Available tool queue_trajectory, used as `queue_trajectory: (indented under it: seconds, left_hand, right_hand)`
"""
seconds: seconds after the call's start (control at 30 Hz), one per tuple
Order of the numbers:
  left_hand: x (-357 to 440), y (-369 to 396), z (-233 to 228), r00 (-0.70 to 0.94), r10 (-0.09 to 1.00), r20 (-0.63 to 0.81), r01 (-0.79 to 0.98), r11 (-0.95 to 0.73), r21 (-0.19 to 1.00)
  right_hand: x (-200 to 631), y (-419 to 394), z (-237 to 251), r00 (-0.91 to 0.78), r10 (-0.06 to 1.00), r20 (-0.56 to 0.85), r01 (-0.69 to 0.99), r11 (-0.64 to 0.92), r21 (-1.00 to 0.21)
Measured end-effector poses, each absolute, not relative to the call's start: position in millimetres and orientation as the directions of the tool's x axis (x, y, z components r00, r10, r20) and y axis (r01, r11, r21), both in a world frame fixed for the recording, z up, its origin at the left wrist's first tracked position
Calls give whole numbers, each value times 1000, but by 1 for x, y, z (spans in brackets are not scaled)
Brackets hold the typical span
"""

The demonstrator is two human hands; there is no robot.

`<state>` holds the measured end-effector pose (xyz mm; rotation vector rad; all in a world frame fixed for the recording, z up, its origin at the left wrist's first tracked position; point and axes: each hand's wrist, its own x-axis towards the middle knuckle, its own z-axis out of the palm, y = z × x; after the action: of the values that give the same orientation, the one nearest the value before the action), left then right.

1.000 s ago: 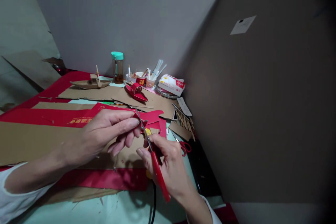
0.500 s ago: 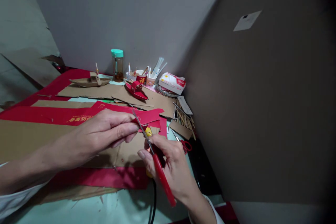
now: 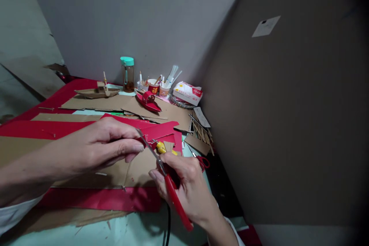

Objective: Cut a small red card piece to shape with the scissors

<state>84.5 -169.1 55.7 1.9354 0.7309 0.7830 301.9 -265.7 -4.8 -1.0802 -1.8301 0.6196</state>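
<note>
Left fingers (image 3: 135, 148) pinched together on a mostly hidden red scrap (image 3: 146, 137); right fingers (image 3: 171, 158) wrapped round scissors (image 3: 177, 201) at its 5 o'clock. Snipping looks unfinished, blades (image 3: 152, 151) right at it. Red boat (image 3: 144, 103) (12) and cardboard boat (image 3: 95, 94) (10) seem basically built.

At rear left: cabined model boat (image 3: 96, 93) on cardboard sheet (image 3: 82, 103). Just behind it, to the right: water bottle (image 3: 128, 78). Right of bottle: paper cups (image 3: 164, 92), with sticks (image 3: 172, 75) in the rightmost. Before cups: canopied model boat (image 3: 147, 103). Right of cups: tissue pack (image 3: 188, 93). Nearer, at right: wooden strips (image 3: 203, 132), then second scissors (image 3: 204, 163). In foreground: scissors (image 3: 178, 204) in right hand (image 3: 191, 186), left hand (image 3: 106, 143) to their left.
</note>
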Motion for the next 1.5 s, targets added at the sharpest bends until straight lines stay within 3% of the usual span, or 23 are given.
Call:
queue_trajectory:
  seconds: [0.17,0.3,0.43,0.5,0.73,0.97,1.1,1.23,1.5]
  left_hand:
    - [83,-171,61,728,684,-41,260,-220,940]
    - [80,-169,64,709,705,30,234,-275,932]
    - [70,-161,62,540,804,250,177,-399,900]
    - [64,-158,60,499,816,291,190,-430,883]
    - [63,-161,63,429,880,202,133,-283,950]
    - [66,-167,68,453,881,135,95,-199,975]
    - [67,-171,72,459,875,157,152,-251,956]
    - [71,-174,72,513,842,166,199,-305,931]
    - [92,-186,42,577,817,19,60,-65,996]
  right_hand:
    - [302,-264,-4,-221,870,441,414,493,-766]
    - [302,-264,-5,-221,866,449,397,500,-770]
    - [298,-265,-9,-216,865,453,408,501,-763]
    - [296,-265,-10,-209,869,448,425,494,-759]
    - [302,-263,-5,-155,930,333,399,368,-840]
    - [308,-262,8,-338,939,57,301,165,-939]
    - [307,-261,8,-387,921,41,244,145,-959]
    - [305,-263,8,-310,950,22,316,125,-941]
    - [299,-266,6,-174,966,193,392,248,-886]
